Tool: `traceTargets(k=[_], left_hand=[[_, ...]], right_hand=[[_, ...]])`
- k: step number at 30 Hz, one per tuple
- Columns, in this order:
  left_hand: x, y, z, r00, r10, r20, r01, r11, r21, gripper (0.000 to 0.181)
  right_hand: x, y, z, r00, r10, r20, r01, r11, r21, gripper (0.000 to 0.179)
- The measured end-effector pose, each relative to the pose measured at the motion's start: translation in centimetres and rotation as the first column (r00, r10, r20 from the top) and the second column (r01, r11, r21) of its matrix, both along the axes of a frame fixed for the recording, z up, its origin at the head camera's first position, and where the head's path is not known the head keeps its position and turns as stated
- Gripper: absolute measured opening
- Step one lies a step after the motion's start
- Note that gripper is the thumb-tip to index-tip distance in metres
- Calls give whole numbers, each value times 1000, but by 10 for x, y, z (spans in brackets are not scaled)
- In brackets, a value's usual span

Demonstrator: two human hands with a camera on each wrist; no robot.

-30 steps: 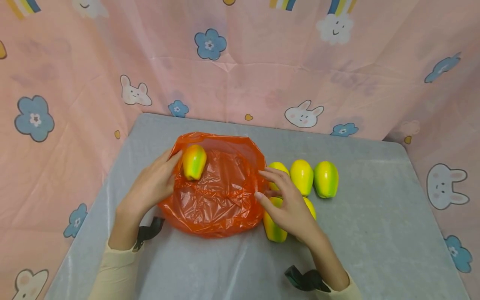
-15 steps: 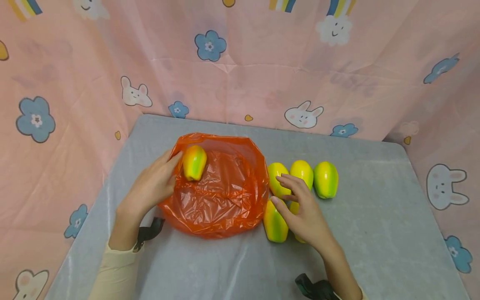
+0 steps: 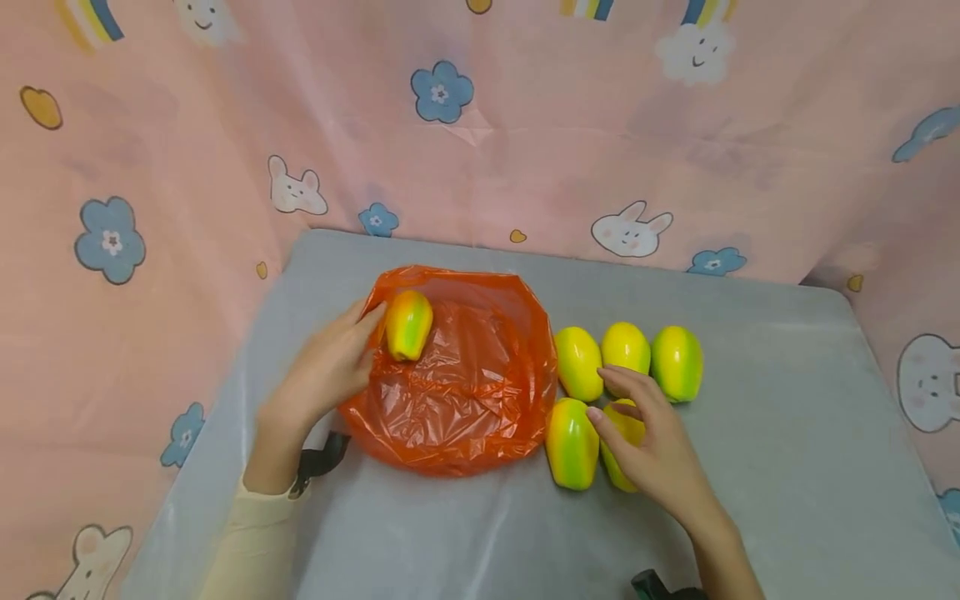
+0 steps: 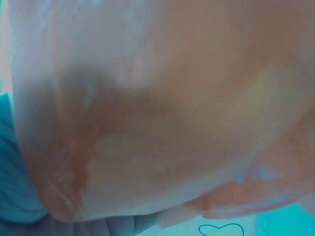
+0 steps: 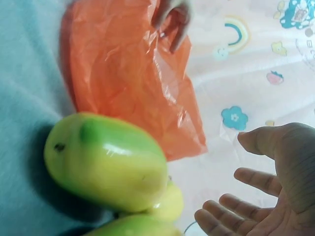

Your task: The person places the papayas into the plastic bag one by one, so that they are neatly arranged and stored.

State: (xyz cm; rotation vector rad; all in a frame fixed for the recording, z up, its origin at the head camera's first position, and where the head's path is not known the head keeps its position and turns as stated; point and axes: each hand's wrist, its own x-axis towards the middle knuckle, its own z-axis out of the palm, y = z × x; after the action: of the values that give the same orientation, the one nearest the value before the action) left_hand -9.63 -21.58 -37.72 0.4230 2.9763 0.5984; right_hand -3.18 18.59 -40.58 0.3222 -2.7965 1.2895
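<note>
An orange plastic bag (image 3: 468, 408) lies with its mouth spread wide on the table, and one yellow-green papaya (image 3: 409, 325) is inside at its left. My left hand (image 3: 318, 375) holds the bag's left rim; in the right wrist view its fingers (image 5: 178, 29) curl over that rim. Blurred orange plastic (image 4: 147, 172) fills most of the left wrist view. Over the papayas right of the bag hovers my right hand (image 3: 660, 442), fingers spread and holding nothing. Partly behind it is the front right papaya (image 3: 622, 429); the front left papaya (image 3: 573, 446) lies beside the bag.
A back row holds a left papaya (image 3: 579, 362), a middle papaya (image 3: 626, 343) and a right papaya (image 3: 677, 362). The grey table (image 3: 795, 467) extends to the right. Behind it hangs a pink patterned cloth (image 3: 525, 150).
My right hand has let go of the bag's right rim and moved right, over the papayas. The left hand stays at the rim. The head view has shifted slightly.
</note>
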Motion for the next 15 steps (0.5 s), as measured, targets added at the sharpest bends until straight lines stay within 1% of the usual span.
traceTargets(k=[3, 6, 9, 12, 15], left_hand=[[2, 4, -3, 1000, -1, 4, 1, 1000, 14, 70], [4, 4, -4, 1000, 11, 4, -11, 1000, 15, 69], [4, 4, -4, 1000, 7, 10, -7, 1000, 12, 68], [2, 5, -4, 1000, -1, 13, 1, 1000, 5, 68], [1, 7, -4, 1000, -4, 16, 4, 1000, 1, 69]], right_hand=[[7, 10, -3, 999, -33, -17, 33, 999, 9, 48], [11, 17, -8, 996, -58, -68, 59, 998, 6, 47], [13, 24, -15, 989, -90, -116, 92, 996, 11, 48], [15, 31, -20, 985, -112, -128, 116, 993, 30, 51], [17, 37, -24, 986, -118, -119, 125, 991, 55, 53]])
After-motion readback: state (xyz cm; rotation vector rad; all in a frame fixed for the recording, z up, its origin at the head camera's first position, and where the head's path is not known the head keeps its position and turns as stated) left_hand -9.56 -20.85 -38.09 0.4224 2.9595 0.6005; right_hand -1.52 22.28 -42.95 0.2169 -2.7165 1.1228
